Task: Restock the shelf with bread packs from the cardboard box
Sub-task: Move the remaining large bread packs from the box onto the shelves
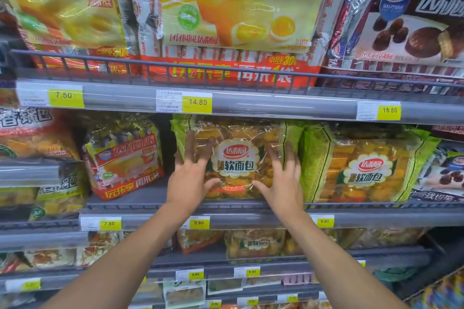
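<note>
A clear bread pack (236, 158) with green side bands and a red logo stands upright on the middle shelf (140, 204). My left hand (189, 175) lies flat against the left part of its front, fingers spread and pointing up. My right hand (282, 178) rests the same way on the right part. Both thumbs point inward along the pack's lower front. Neither hand wraps around the pack. A second, identical bread pack (364, 170) stands right beside it. The cardboard box is out of view.
A red-and-yellow pie pack (125, 158) leans to the left of the bread pack, with a dark gap between them. The upper shelf (276, 103) carries large yellow and brown cake packs behind a rail. Lower shelves (251, 243) hold more bread packs and price tags.
</note>
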